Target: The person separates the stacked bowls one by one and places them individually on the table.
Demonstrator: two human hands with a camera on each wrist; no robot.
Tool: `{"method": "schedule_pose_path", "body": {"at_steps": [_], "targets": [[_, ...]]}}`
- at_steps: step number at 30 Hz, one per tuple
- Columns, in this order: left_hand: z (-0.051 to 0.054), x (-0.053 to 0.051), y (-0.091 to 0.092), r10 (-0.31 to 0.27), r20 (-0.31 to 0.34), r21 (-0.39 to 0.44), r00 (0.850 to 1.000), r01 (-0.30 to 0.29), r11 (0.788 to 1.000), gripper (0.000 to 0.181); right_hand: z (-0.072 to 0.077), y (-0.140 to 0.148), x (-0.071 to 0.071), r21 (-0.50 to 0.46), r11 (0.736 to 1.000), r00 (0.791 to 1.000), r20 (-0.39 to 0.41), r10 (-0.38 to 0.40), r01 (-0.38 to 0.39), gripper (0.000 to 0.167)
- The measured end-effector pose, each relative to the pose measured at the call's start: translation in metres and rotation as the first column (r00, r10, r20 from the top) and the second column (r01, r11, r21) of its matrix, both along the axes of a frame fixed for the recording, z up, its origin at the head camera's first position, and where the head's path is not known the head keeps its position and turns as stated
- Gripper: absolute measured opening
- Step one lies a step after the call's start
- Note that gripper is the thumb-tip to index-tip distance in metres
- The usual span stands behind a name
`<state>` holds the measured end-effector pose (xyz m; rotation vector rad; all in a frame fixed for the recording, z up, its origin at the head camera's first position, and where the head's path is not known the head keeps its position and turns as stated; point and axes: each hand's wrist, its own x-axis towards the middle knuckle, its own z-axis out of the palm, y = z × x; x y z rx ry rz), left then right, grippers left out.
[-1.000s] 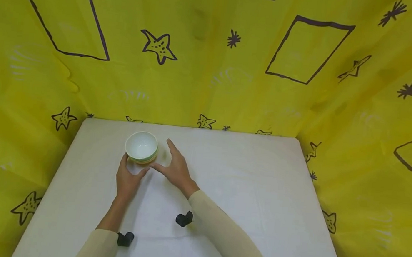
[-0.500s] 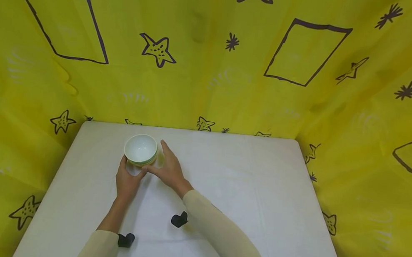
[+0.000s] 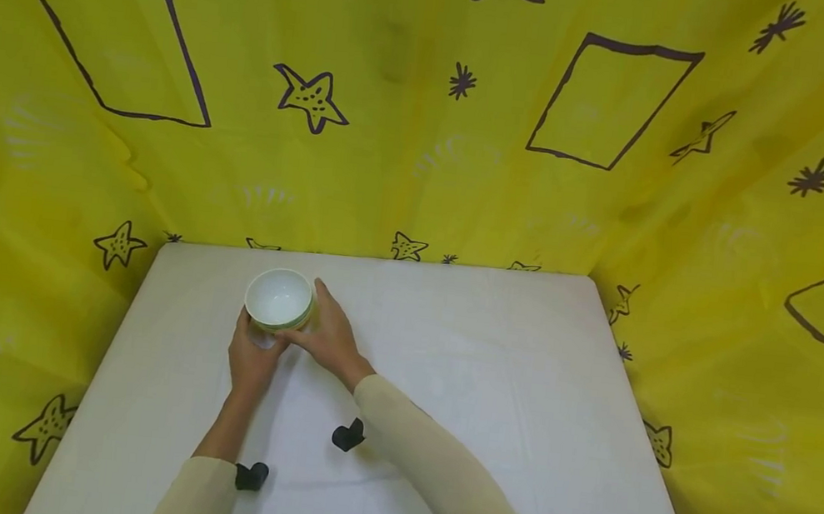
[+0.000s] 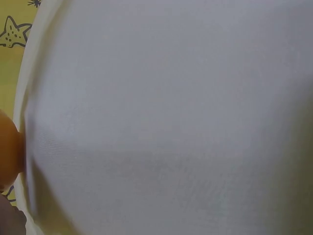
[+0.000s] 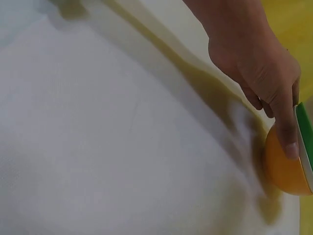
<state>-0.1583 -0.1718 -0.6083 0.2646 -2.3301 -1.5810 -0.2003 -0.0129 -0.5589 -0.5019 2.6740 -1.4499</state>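
Observation:
A stack of bowls stands upright near the far left of the white table, white inside with a green rim on top. Below it an orange bowl shows in the right wrist view. My left hand holds the stack from its near left side, thumb toward the right. On the right side my right hand grips it, the thumb lying across the front and the fingers around the far side. In the left wrist view the orange bowl is cut off by the edge, and only a little of the hand shows.
The table has a white cloth over it. Yellow curtains with dark drawn stars hang close behind its far edge and along both sides. Black wrist pieces sit at both sleeves.
My right hand has moved left, from standing apart beside the bowls to gripping their right side. The left hand and the bowls have hardly moved.

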Motion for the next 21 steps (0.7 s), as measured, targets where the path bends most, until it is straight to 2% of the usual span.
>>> {"method": "schedule_pose_path", "body": {"at_steps": [8,13,16,21], "targets": [[-0.001,-0.002,-0.001,0.007,-0.026,-0.006,1.0,-0.007,1.0,0.097,0.002,-0.006,-0.006,0.005,0.999,0.997,-0.063,0.035,-0.035,0.103],[-0.001,-0.004,-0.001,0.005,-0.039,-0.011,0.999,-0.006,1.0,0.097,0.003,-0.009,-0.008,0.002,0.999,0.998,-0.036,0.046,-0.046,0.104],[-0.001,-0.004,-0.001,0.012,-0.023,-0.014,1.0,-0.012,1.0,0.096,0.003,-0.01,-0.009,0.009,0.999,0.999,-0.023,0.05,-0.049,0.106],[-0.002,-0.004,-0.001,0.025,-0.019,-0.027,1.0,-0.026,0.999,0.095,0.003,-0.011,-0.011,0.044,0.998,0.997,-0.054,0.052,-0.05,0.106]]}}
